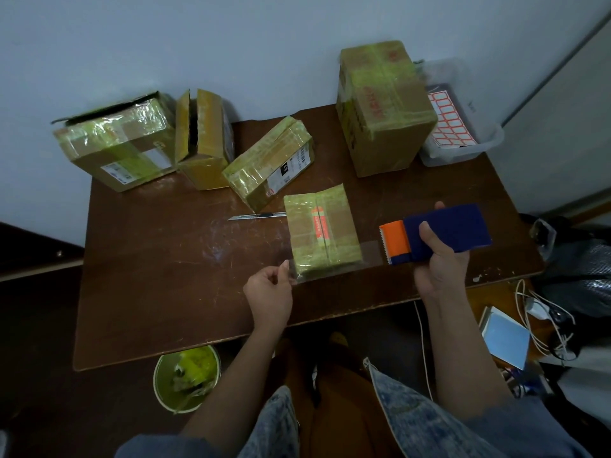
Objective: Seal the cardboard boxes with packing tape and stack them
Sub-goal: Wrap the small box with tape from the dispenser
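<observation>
A small flat cardboard box (322,229) with an orange label lies near the middle of the brown table (172,276). My right hand (441,262) grips a blue and orange tape dispenser (436,234) just right of the box. A strip of clear tape (370,254) runs from the dispenser across the box's near edge. My left hand (269,290) pinches the tape's free end at the box's near left corner.
Three more boxes (122,143) (203,137) (269,161) sit along the back left, one with an open flap. A tall taped box (383,107) stands at back right beside a clear bin of red-edged labels (463,127). A utility knife (256,215) lies left of the small box. A green waste bin (186,378) is under the table's near edge.
</observation>
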A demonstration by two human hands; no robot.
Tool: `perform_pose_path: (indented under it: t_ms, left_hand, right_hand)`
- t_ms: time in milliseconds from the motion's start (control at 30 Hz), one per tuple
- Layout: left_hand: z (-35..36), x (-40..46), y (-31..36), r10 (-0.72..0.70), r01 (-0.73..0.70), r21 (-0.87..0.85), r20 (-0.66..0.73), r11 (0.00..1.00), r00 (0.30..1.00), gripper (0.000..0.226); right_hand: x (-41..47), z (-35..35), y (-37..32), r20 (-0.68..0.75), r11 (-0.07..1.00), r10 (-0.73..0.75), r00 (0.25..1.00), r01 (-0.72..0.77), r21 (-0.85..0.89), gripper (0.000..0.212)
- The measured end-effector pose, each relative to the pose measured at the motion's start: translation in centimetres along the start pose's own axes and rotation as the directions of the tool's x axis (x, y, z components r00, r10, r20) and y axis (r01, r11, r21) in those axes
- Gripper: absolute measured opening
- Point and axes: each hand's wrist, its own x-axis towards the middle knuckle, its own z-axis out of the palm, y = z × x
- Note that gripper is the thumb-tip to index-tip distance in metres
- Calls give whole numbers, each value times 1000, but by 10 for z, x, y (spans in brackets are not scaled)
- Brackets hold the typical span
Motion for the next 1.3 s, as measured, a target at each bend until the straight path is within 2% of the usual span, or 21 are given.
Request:
perform_pose_path:
  t_ms: [200,333,467,600,767,800,900,1000,1067,1100,1133,1167,1233,1300]
  left_hand:
    - [8,6,-1,-144,147,-41,61,988,988,39]
    - [12,7,1,-192,198,-78,76,977,978,39]
    - [12,4,0,-160,165,-74,75,983,984,40]
    - [7,3,5,-96,93,32,85,995,992,39]
    - [8,4,12,-140,128,120,100,984,985,25]
    - [9,6,14,-173,157,146,102,977,980,32]
    - [6,21,17,-290,258,215,132,942,948,81]
    - [-2,30,18,-309,205,431,186,879,932,99]
    - [-5,27,21,-224,147,427,135,892,965,82]
    - [-4,25,22,-95,57,400,76,915,992,66]
    - [-3,21,24,90,-95,383,30,919,995,50]
    - [-1,18,28,287,-276,369,27,887,958,39]
    - [9,10,37,573,-585,317,142,746,807,35]
    - [24,1,51,667,-762,230,376,605,643,43]
  right_hand:
    - [3,-1,10,-19,1000,17,1000,-18,-11,65]
    - [7,-2,18,-30,999,35,999,-35,-13,68]
    - [9,-1,25,-27,999,42,999,-43,-13,69]
    - [9,-3,29,-34,998,58,998,-58,-19,68]
    - [8,-6,32,-44,996,88,995,-87,17,73]
    - [8,-6,33,-46,996,92,995,-92,18,72]
    - [7,-6,35,-58,995,96,994,-96,15,71]
    - [6,-8,34,-74,995,96,993,-94,35,70]
    - [7,-11,32,-83,995,91,992,-86,55,70]
    - [7,-13,31,-83,995,88,993,-83,62,70]
    - [8,-15,31,-83,994,88,993,-82,68,71]
    - [8,-17,30,-82,994,90,993,-84,72,71]
    - [9,-19,31,-71,993,100,992,-95,68,72]
    - [9,-20,31,-73,991,116,991,-111,75,74]
